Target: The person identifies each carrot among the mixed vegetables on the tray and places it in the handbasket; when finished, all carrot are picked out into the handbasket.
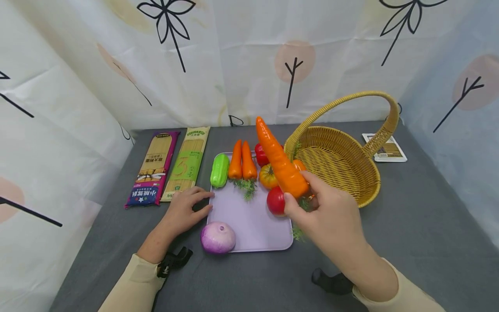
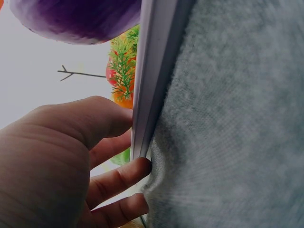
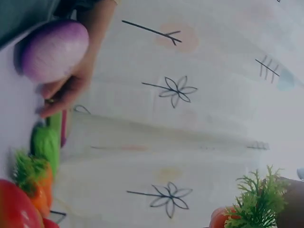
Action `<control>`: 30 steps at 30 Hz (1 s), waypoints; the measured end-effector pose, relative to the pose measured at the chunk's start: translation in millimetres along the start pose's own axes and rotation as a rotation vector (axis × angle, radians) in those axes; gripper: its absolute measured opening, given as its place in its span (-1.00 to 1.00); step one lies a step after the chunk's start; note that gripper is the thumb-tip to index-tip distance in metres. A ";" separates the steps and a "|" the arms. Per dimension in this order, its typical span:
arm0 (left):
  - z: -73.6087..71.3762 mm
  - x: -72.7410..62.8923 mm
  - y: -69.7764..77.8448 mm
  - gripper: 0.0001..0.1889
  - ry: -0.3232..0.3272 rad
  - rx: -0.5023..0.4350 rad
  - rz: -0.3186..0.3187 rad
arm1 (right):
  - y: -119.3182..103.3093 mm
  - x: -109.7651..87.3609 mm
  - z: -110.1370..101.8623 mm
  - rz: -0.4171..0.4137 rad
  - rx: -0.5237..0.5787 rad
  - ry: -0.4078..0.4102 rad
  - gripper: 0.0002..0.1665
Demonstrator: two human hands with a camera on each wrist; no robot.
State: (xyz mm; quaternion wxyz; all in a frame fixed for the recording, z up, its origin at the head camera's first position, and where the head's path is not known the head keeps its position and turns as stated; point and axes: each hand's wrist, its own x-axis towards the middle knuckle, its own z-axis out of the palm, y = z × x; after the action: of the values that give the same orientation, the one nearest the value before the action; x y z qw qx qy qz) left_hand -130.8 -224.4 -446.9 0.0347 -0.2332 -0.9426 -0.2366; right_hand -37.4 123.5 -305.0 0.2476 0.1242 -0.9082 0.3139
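My right hand (image 1: 335, 221) pinches a large orange carrot (image 1: 278, 156) by its thick end, tip tilted up and left, above the right side of a lilac tray (image 1: 249, 229). Its green leaves (image 3: 259, 202) show in the right wrist view. My left hand (image 1: 187, 212) touches the tray's left edge with thumb and fingertips. A purple onion (image 1: 218, 237) sits at the tray's near left corner. Farther back lie a green vegetable (image 1: 220, 170) and two smaller carrots (image 1: 242, 162). A red tomato (image 1: 276, 201), a yellow-orange tomato-like vegetable (image 1: 267, 176) and a red vegetable (image 1: 261, 155) are partly hidden by the carrot.
A yellow wicker basket (image 1: 331, 160) with a tall handle stands right of the tray. Behind it lies a white-edged packet (image 1: 390, 149). Two noodle packs, one purple (image 1: 153, 169) and one green (image 1: 187, 162), lie at the left. Patterned curtains (image 1: 249, 65) enclose the grey table (image 1: 421, 225).
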 end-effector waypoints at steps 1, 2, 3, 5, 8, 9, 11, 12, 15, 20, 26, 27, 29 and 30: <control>-0.2 0.0 0.1 -0.63 -0.001 0.000 -0.001 | 1.4 0.5 -3.4 -0.004 -0.001 0.019 -0.62; -0.4 0.0 0.4 -0.63 -0.002 0.000 -0.003 | 2.6 1.0 -6.8 -0.004 -0.001 0.038 -0.61; -0.5 -0.1 0.5 -0.63 -0.003 0.000 -0.004 | 3.8 1.5 -10.5 0.000 -0.002 0.051 -0.60; -0.7 -0.2 0.3 -0.63 -0.004 0.002 -0.003 | 5.9 2.2 -17.3 0.015 -0.001 0.078 -0.58; -0.4 0.0 0.1 -0.62 -0.005 0.000 -0.003 | 8.8 3.7 -27.3 0.049 0.001 0.112 -0.59; -0.4 0.0 0.1 -0.62 -0.005 -0.001 -0.003 | 9.8 4.3 -30.5 0.066 0.008 0.120 -0.59; -0.1 0.3 -0.3 -0.62 -0.007 -0.002 -0.006 | 11.5 5.1 -36.5 0.101 0.018 0.144 -0.60; 0.1 0.4 -0.4 -0.62 -0.008 -0.003 -0.006 | 12.5 5.4 -39.6 0.121 0.026 0.153 -0.61; 0.4 0.6 -0.9 -0.62 -0.009 -0.002 -0.007 | 15.3 6.1 -48.2 0.173 0.058 0.186 -0.62; 0.7 0.6 -1.7 -0.62 -0.009 -0.002 -0.004 | 22.6 5.9 -61.7 0.263 0.070 0.236 -0.59; 0.2 0.5 -1.1 -0.62 -0.013 -0.001 -0.008 | 35.8 5.8 -77.4 0.366 0.044 0.280 -0.55; 0.0 0.5 -1.0 -0.62 -0.013 0.000 -0.008 | 38.2 5.8 -79.9 0.383 0.041 0.283 -0.54; -0.3 0.4 -0.7 -0.62 -0.013 0.001 -0.009 | 43.1 5.7 -84.5 0.400 0.045 0.292 -0.54; -0.4 0.4 -0.7 -0.62 -0.013 0.002 -0.008 | 45.8 5.6 -86.6 0.416 0.042 0.295 -0.54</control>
State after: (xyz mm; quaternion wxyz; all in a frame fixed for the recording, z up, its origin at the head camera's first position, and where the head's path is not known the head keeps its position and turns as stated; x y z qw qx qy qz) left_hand -131.5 -224.9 -446.8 0.0279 -0.2311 -0.9439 -0.2342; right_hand -27.4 213.2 -266.4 0.3050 -0.1071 -0.8615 0.3916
